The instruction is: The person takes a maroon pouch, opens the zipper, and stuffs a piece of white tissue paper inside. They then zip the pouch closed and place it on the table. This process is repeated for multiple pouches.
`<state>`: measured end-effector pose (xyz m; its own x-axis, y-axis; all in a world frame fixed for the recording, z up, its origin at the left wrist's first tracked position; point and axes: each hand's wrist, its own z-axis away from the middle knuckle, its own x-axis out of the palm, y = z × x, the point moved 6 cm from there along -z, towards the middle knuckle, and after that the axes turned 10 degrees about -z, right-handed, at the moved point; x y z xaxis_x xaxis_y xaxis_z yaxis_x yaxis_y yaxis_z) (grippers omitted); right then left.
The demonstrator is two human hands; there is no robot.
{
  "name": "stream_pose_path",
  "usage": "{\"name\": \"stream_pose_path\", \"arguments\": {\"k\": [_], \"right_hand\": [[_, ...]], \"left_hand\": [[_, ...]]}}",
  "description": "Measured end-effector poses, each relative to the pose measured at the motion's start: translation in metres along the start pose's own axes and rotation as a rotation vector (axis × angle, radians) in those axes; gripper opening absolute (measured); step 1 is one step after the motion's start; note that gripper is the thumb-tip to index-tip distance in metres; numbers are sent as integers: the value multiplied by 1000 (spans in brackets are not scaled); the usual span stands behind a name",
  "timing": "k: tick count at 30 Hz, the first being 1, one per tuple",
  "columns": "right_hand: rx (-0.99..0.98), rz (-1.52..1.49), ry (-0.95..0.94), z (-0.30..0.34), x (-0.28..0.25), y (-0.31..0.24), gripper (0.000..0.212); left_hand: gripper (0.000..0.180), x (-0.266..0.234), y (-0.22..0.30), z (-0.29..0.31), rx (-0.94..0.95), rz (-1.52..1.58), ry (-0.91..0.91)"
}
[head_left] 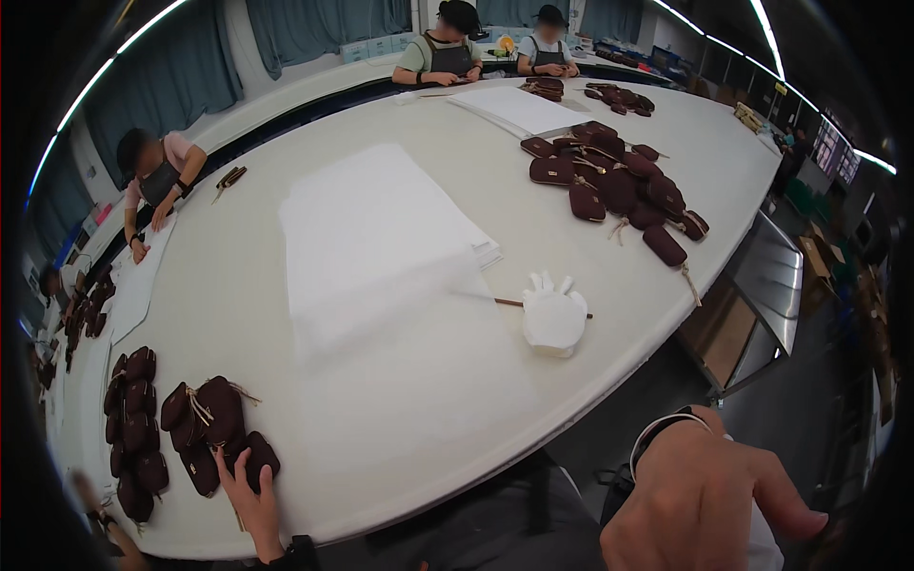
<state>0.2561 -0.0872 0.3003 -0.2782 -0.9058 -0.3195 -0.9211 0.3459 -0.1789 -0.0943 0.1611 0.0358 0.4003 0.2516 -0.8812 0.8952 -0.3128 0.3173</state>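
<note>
Reaching onto the white table [400, 419], the left hand [249, 495] rests spread fingers on a dark maroon pouch [259, 457] near the edge, seemingly picking one from the pile, while the right hand [700, 509] hangs empty, loosely open, off the table.

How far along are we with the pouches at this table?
Done: cannot tell. In hand: the left hand rests on a dark red pouch in the near pile; the right hand hangs empty off the table. Left: the far pouch heap lies untouched.
</note>
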Motion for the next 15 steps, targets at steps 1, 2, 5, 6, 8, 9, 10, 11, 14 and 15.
{"name": "stream_pose_path", "arguments": {"k": [1, 2, 5, 6, 8, 9, 10, 11, 14, 15], "right_hand": [[-15, 13, -25, -4, 0, 0, 72], [202, -182, 193, -2, 9, -7, 71], [342, -327, 618, 11, 26, -3, 67], [366, -298, 634, 10, 26, -4, 66], [469, -246, 577, 5, 20, -7, 65], [536, -241, 492, 5, 17, -7, 64], [512, -238, 486, 6, 16, -8, 64], [489, -235, 482, 7, 17, -10, 64], [461, -207, 466, 4, 24, -13, 62], [450, -199, 461, 4, 26, -15, 61]], "left_hand": [[44, 4, 0, -1, 6, -1, 2], [45, 6, 1, 0, 14, -20, 1], [45, 3, 13, 8, 42, -49, 3], [45, 3, 22, 10, 56, -67, 0], [45, 7, 23, 10, 77, -69, -14], [46, 5, 17, 12, 70, -71, -20], [47, 2, 11, 14, 63, -72, -27], [42, -1, 10, 16, 92, -81, 6], [35, -4, 13, 6, 65, -82, 9], [31, -6, 10, 3, 53, -53, 32]]}}
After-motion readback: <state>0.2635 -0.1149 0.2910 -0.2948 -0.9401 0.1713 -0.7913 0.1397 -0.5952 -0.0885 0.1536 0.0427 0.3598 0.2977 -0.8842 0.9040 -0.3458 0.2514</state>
